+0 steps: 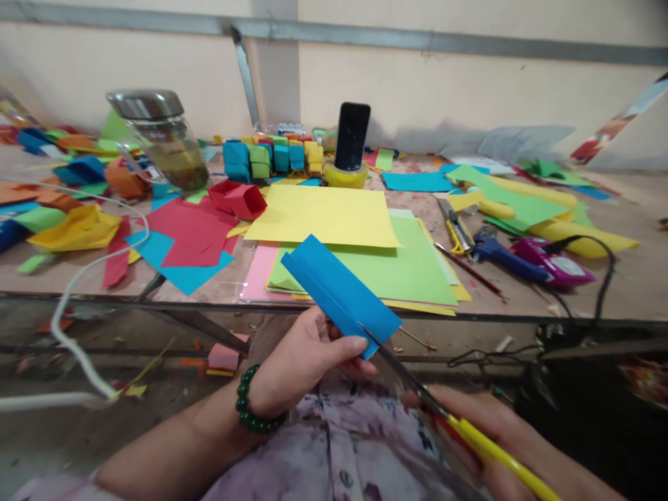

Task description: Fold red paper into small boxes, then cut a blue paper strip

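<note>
A folded strip of blue paper is pinched between the thumb and fingers of my left hand, just past the table's front edge. Wrapped round yellow-handled scissors is my right hand, at the lower right. The scissor blades reach the lower right part of the blue paper, near my left thumb. Beyond the strip, a yellow sheet lies over green sheets on the table.
Left on the table are red paper pieces, a glass jar and a white cable. A phone stands at the back. Rightward lie a cutter and a blue-handled tool.
</note>
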`<state>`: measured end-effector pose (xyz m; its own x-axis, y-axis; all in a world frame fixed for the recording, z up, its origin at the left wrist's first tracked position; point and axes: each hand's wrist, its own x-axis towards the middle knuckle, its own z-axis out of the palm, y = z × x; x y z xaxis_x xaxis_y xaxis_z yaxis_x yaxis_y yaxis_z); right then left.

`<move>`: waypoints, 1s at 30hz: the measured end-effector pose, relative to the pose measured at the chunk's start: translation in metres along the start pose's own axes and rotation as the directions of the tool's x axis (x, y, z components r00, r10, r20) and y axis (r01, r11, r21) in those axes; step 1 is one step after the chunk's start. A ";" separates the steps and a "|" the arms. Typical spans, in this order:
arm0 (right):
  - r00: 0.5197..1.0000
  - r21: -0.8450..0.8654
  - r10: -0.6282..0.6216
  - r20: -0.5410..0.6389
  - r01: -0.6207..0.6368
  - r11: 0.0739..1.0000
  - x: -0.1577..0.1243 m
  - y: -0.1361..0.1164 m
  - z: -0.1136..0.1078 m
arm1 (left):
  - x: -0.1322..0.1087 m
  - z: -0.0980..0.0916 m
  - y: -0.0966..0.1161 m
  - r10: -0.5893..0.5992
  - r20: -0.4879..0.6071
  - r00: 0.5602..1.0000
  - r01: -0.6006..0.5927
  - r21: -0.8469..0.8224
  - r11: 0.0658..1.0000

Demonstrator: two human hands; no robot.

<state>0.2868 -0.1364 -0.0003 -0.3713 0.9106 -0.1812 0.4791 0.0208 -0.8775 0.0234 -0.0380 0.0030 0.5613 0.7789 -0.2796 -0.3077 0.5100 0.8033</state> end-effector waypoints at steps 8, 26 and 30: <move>0.993 0.085 -0.008 0.122 -0.003 0.996 0.014 -0.011 0.009 | -0.001 0.000 0.001 -0.006 0.022 1.000 0.007 -0.019 1.000; 0.998 0.023 -0.018 0.063 0.016 1.000 0.016 -0.007 0.018 | -0.003 -0.001 0.002 0.001 0.001 1.000 -0.001 -0.038 0.999; 0.998 0.017 -0.013 0.054 0.013 1.000 0.019 -0.014 0.018 | -0.003 -0.005 0.001 0.015 -0.033 0.999 -0.017 -0.054 0.998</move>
<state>0.2589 -0.1265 0.0004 -0.4199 0.8868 -0.1930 0.4610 0.0253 -0.8870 0.0175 -0.0377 0.0020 0.5307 0.7983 -0.2848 -0.3578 0.5156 0.7786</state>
